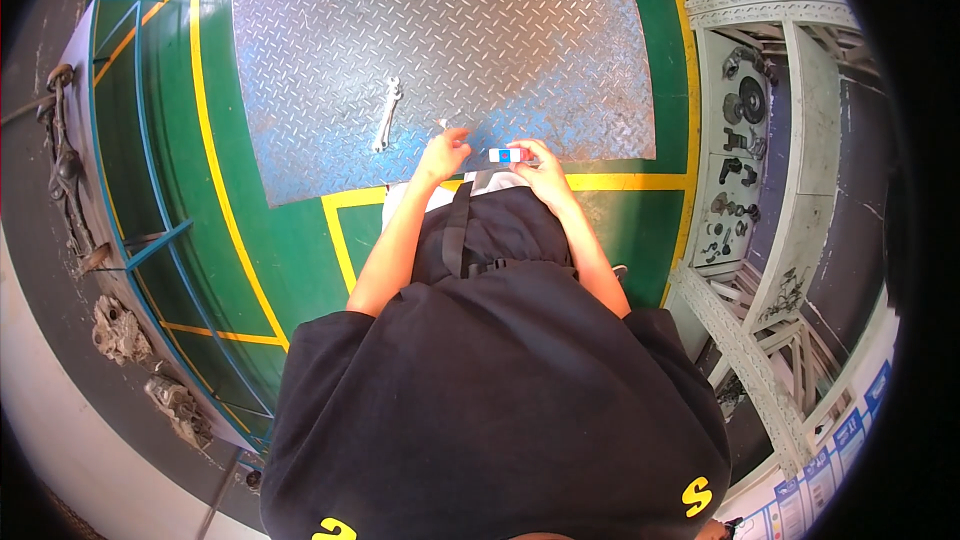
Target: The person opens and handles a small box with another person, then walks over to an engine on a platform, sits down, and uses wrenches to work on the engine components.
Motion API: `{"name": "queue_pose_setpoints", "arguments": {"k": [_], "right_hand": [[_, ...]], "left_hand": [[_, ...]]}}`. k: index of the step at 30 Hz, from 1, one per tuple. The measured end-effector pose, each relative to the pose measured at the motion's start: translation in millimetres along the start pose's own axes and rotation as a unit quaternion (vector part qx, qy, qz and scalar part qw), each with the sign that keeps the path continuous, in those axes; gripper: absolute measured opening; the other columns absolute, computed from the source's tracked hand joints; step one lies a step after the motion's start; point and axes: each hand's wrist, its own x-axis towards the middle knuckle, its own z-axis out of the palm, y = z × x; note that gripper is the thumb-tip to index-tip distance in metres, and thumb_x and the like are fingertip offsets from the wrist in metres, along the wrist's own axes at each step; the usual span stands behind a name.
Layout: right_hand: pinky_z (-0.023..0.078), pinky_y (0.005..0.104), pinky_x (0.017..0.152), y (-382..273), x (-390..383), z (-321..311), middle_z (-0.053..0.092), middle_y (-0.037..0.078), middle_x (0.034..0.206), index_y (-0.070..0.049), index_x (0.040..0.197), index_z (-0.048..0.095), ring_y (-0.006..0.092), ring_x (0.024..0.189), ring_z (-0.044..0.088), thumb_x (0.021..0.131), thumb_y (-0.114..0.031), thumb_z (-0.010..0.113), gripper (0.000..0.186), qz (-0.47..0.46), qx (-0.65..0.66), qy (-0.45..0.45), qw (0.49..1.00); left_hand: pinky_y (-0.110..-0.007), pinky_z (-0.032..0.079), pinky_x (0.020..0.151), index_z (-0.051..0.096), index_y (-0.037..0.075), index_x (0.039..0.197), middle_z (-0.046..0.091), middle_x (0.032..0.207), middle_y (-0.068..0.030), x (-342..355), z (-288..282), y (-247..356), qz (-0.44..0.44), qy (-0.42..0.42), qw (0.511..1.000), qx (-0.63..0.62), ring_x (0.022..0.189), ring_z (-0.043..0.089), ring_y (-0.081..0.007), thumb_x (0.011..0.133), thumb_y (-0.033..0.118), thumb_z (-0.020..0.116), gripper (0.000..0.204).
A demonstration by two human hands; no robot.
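Note:
My right hand [541,166] is closed around a small handheld device [506,155], shaped like a phone, with a bright white and blue face and a red part at its right end. To its left, my left hand [447,153] hovers over the near edge of the steel plate, its fingers apart and pointing right, with a gap to the device. A small whitish thing [443,124] shows just beyond the left fingers; I cannot make out what it is. Silver wrenches [386,116] lie on the plate, left of and beyond my left hand.
Under both hands spreads a worn diamond-tread steel plate [440,20] on a green floor with yellow lines [215,150]. On the right stands a pale metal shelf frame [810,120] with dark machine parts [742,110]. A blue-framed rack [150,150] with rusty parts [120,330] runs along the left.

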Motion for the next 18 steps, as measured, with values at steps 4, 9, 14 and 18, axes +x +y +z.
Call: {"name": "queue_pose_setpoints", "arguments": {"k": [4, 9, 14, 18], "right_hand": [[0.045, 0.0284, 0.086, 13, 5, 4, 0.057, 0.004, 0.105, -0.005, 0.110, 0.061, 0.0143, 0.098, 0.055, 0.079, 0.000, 0.067, 0.032, 0.027, 0.049, -0.019, 0.998], [0.046, 0.0301, 0.087, 13, 10, 7, 0.057, 0.005, 0.113, -0.006, 0.116, 0.058, 0.0141, 0.101, 0.054, 0.081, -0.003, 0.067, 0.037, 0.074, 0.190, -0.098, 0.974], [0.048, 0.0353, 0.086, -27, 1, 15, 0.057, 0.007, 0.113, -0.006, 0.116, 0.057, 0.0189, 0.101, 0.057, 0.082, -0.010, 0.069, 0.036, -0.032, -0.012, -0.003, 0.999], [0.048, 0.0364, 0.084, -72, -5, 6, 0.057, 0.010, 0.108, -0.006, 0.112, 0.060, 0.0241, 0.100, 0.059, 0.081, -0.010, 0.069, 0.033, -0.097, -0.090, 0.006, 0.991]], "left_hand": [[-0.035, 0.050, 0.088, 0.061, 0.004, 0.119, 0.066, 0.108, -0.0156, -20, -16, 32, -0.018, -0.044, 0.999, -0.014, 0.100, 0.064, -0.0272, 0.084, 0.013, 0.061, 0.036], [-0.035, 0.051, 0.083, 0.064, 0.007, 0.111, 0.065, 0.109, -0.0109, -57, -19, 82, 0.265, 0.021, 0.959, -0.096, 0.101, 0.063, -0.0275, 0.079, 0.016, 0.071, 0.035], [-0.036, 0.052, 0.077, 0.064, 0.009, 0.105, 0.064, 0.101, -0.0074, -58, -23, 71, 0.300, 0.059, 0.952, 0.026, 0.091, 0.063, -0.0283, 0.078, 0.011, 0.070, 0.028], [-0.037, 0.053, 0.072, 0.063, 0.008, 0.103, 0.064, 0.099, -0.0083, -63, -30, 75, 0.355, 0.119, 0.917, 0.137, 0.085, 0.063, -0.0277, 0.077, 0.007, 0.070, 0.027]]}}
